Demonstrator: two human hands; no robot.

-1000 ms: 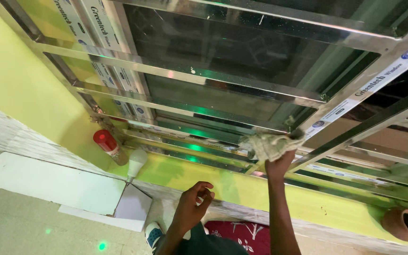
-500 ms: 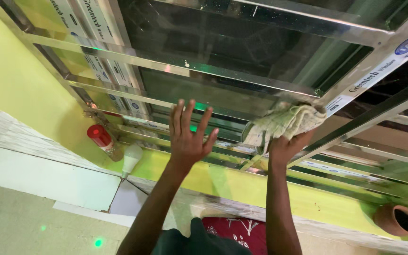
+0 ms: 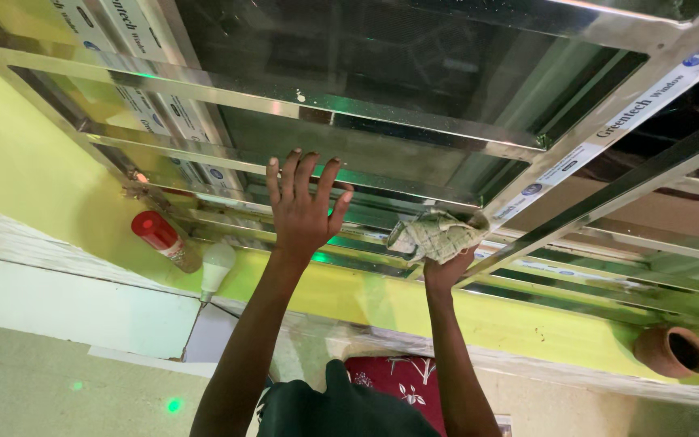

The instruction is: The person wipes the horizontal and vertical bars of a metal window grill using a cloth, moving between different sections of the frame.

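**Q:** At the lower rail of the window, what does your right hand (image 3: pixel 445 271) hold?

**A:** A crumpled, pale checked cloth (image 3: pixel 434 235), bunched in my closed fingers and pressed against the glass where the steel window frame (image 3: pixel 527 182) meets the bottom track. I judge the bunching gives a firm pad to rub into that corner.

**Q:** And the left hand (image 3: pixel 301 212)?

**A:** Flat on the glass pane (image 3: pixel 382 154), fingers spread apart and holding nothing. It lies left of the cloth, near it but not touching; I judge it braces me as I lean in.

**Q:** What surrounds them?

**A:** Horizontal steel bars (image 3: pixel 204 85) cross the pane above both hands. Below runs a yellow-green sill (image 3: pixel 382 303). On the sill's left lies a can with a red cap (image 3: pixel 159 235), a white light bulb (image 3: pixel 216 265) just beside it. Far right sits a brown clay pot (image 3: pixel 671 352), well apart from my hands. A dark red patterned fabric (image 3: pixel 398 380) lies beneath, between my arms.
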